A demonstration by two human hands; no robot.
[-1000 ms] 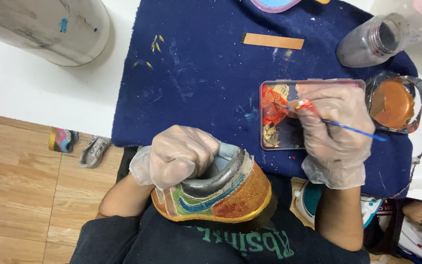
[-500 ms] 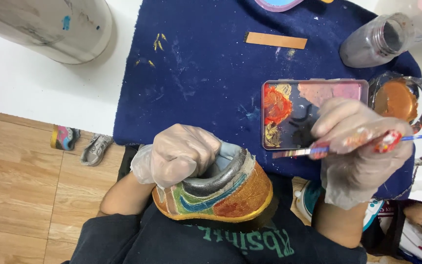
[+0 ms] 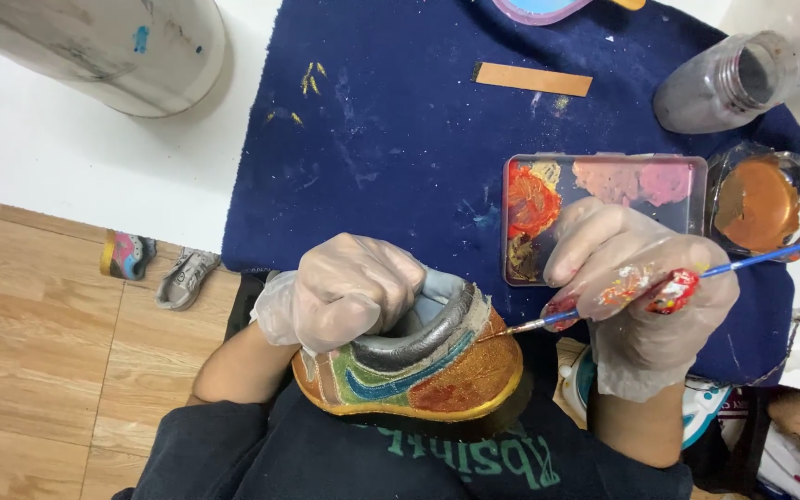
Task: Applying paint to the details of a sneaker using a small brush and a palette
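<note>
The small shoe (image 3: pixel 418 370) sits low in the head view, held against the person's lap just off the near edge of the dark blue cloth (image 3: pixel 391 120). It is painted all over: orange-gold toe and sole rim, a teal swoosh-like stripe, green and brown bands at the heel, a silver-grey collar. The left hand (image 3: pixel 349 292), in a clear glove, is tucked into the shoe's opening, fingers curled closed around the collar, so the heel and inside are covered. The right hand (image 3: pixel 641 287), gloved and smeared with red and yellow paint, pinches a thin blue-handled brush (image 3: pixel 743 261), fingers closed on the shaft; the bristle tip meets the shoe's upper near the tongue. Beyond it lies a rectangular paint palette (image 3: pixel 604 181) with orange, red and pink patches, partly hidden by that hand. A glass jar (image 3: pixel 724 83) and a small dish of orange paint (image 3: pixel 761 199) are beside it. The shoe's far side cannot be seen.
</note>
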